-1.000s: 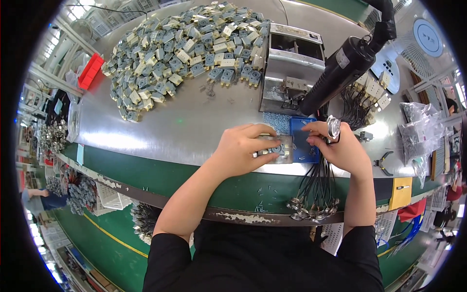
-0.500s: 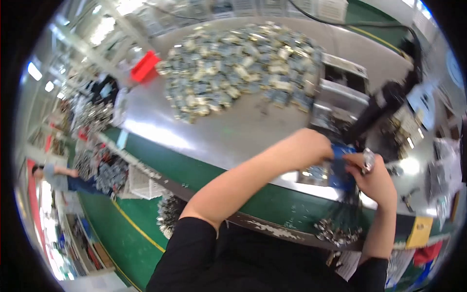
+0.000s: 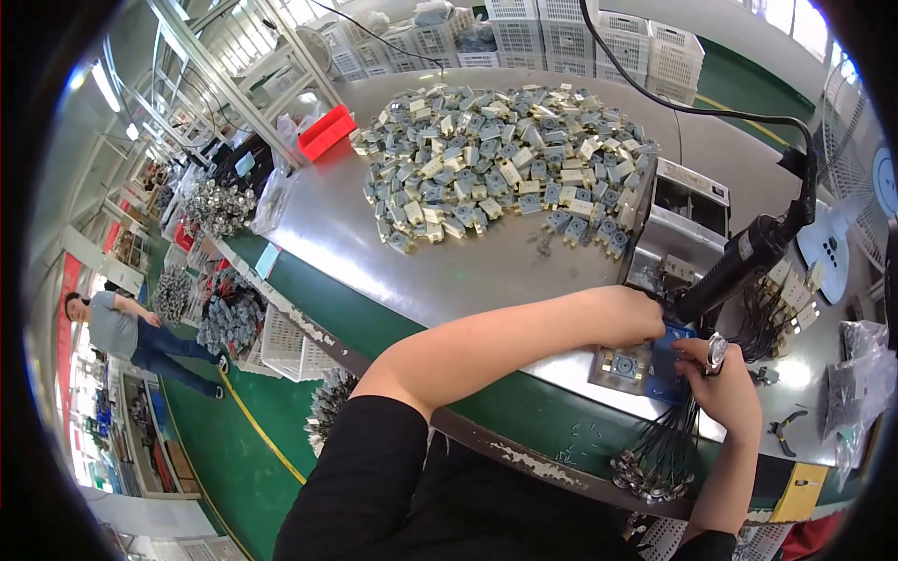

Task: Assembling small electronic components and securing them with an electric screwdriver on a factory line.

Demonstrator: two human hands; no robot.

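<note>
My left hand reaches across from the left, fingers curled down at the far side of a blue block-shaped fixture; whatever it grips is hidden. At the fixture's right side, my right hand has its thumb and fingers drawn together, and I cannot make out what is between them. A silver wristwatch is on that wrist. Black wires run from below the fixture to a bunch of metal ends at the table's front. Left of the fixture lies a metal plate with a grey square part.
Just beyond my hands a black cylindrical power tool hangs slanted beside a metal box. A large pile of grey-and-cream parts covers the back. Pliers and plastic bags lie right; a person stands far left.
The whole view has shifted, so the table sits lower in it, and the picture is sharper. Both hands stay at the blue fixture.
</note>
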